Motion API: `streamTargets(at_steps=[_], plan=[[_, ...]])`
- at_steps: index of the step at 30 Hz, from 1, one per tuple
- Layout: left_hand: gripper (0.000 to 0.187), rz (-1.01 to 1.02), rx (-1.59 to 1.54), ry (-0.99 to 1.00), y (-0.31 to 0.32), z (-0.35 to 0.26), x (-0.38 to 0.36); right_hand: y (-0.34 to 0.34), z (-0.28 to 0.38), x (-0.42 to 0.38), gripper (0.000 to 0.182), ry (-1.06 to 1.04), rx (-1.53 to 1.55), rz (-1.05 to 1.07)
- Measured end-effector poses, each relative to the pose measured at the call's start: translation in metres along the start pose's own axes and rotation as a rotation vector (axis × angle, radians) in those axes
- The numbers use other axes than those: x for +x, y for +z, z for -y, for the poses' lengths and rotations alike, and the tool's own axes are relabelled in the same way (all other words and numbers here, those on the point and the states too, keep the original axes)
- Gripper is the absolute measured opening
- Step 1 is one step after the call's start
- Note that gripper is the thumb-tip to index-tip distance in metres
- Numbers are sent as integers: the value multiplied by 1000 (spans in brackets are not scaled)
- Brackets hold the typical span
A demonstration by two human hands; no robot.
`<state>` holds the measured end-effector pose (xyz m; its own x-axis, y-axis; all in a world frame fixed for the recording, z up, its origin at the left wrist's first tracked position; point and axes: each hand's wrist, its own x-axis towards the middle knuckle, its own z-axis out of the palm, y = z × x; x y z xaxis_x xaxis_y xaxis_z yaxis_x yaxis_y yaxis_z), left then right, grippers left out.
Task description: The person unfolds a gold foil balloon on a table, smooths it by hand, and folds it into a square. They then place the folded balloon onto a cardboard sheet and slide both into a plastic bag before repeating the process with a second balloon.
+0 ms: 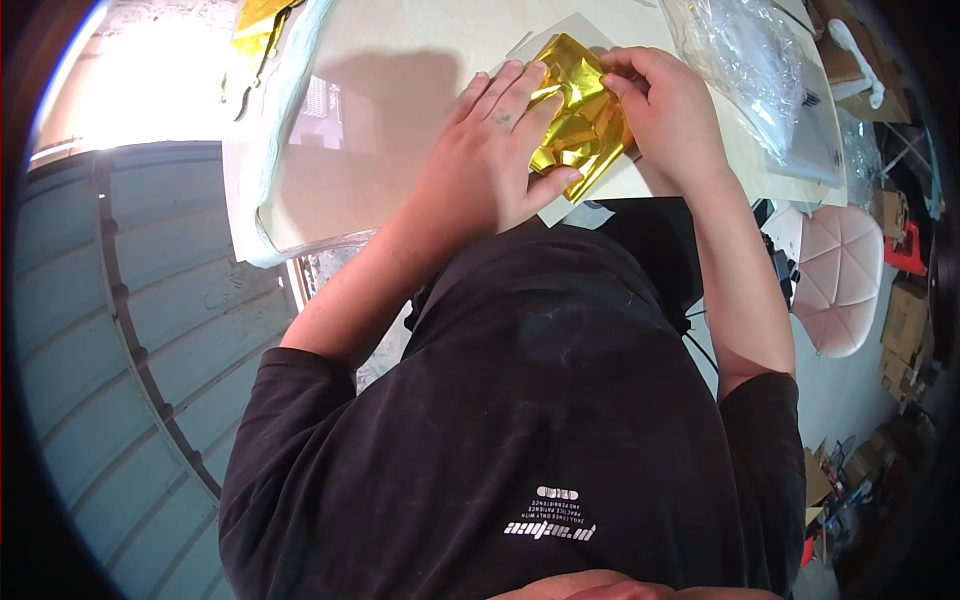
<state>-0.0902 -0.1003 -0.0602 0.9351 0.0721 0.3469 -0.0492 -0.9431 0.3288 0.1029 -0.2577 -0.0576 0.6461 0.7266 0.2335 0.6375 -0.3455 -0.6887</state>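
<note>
A crinkled sheet of shiny gold foil (578, 125) lies near the front edge of the table, on top of a clear or greyish flat sheet (580, 30) that shows at its far edge. My left hand (500, 140) rests palm down across the foil's left side, fingers spread, with the thumb on its near part. At the upper right edge of the foil, my right hand (668, 105) is closed, thumb and forefinger pinching the foil's border. Its other fingers are curled and partly hidden.
Clear plastic bags (745, 70) lie at the table's right side. Rolled pale plastic film (275, 150) runs along the left edge, near more gold foil (262, 22). A padded pink chair (838, 280) stands right of the table (370, 130); cardboard boxes (905, 320) line the far right.
</note>
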Motion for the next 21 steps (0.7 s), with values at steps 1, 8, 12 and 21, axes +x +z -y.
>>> streamTargets(at_steps=[1, 8, 12, 21], plan=[[68, -16, 8, 6, 0, 1, 1, -1, 0, 3, 25, 11, -27, 25], [61, -19, 1, 37, 2, 4, -1, 2, -1, 12, 22, 17, -180, 62], [58, -3, -32, 17, 1, 3, 0, 1, 0, 8, 30, -54, -330, 118], [66, -49, -54, -36, 0, 5, 1, 3, 3, -19, 76, -464, -540, 328]])
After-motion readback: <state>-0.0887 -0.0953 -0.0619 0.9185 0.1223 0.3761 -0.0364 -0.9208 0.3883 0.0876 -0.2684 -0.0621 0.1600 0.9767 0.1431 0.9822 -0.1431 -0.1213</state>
